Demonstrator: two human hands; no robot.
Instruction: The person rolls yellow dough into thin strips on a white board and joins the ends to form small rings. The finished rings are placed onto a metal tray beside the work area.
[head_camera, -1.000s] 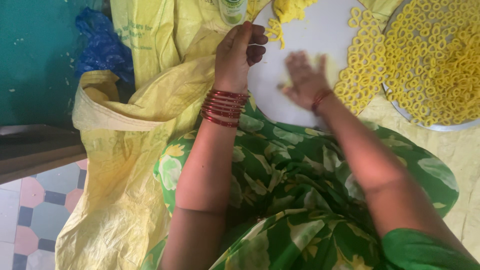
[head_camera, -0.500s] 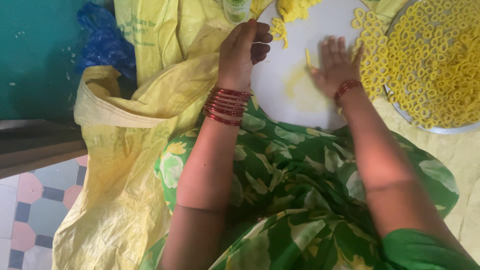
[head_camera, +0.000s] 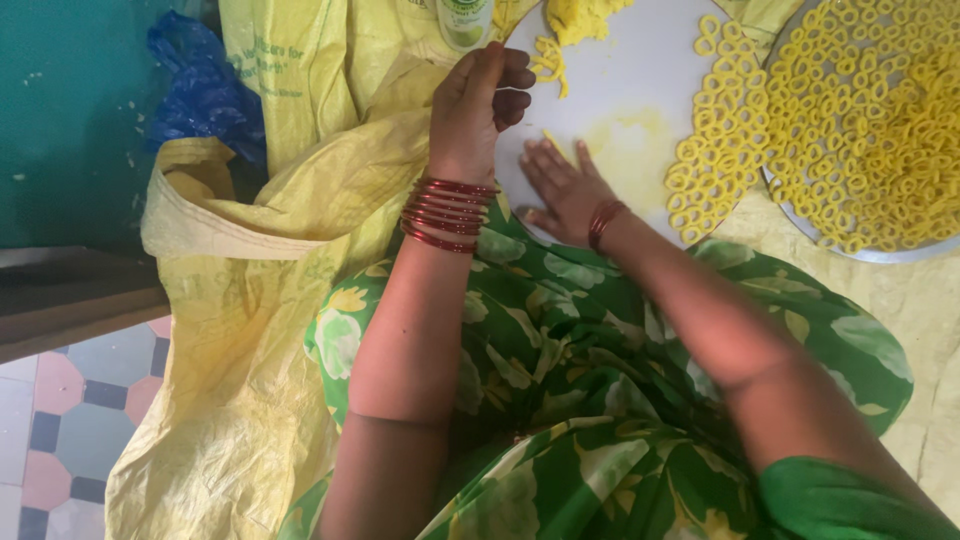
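Right hand (head_camera: 562, 190) flat on board (head_camera: 640, 70), fingers spread, over thin dough strip (head_camera: 553, 141) lying diagonally. Left hand (head_camera: 480, 105) curled at board's left edge, grip unclear.

Looks like a home floor set up for making snacks by hand, not a fitted kitchen. Patterned floor tiles (head_camera: 60, 420) in pink, grey and dark blue at lower left of the frame. Teal painted wall (head_camera: 70, 120) at upper left, with a crumpled blue plastic bag (head_camera: 200, 90) against it. Yellow woven sacks (head_camera: 260, 260) spread out as a ground cover through the middle. At upper right, a round white board (head_camera: 640, 70) smeared with yellow dough, small yellow dough rings (head_camera: 720, 140) laid along its edge, and a metal tray (head_camera: 890, 252) heaped with more of them.
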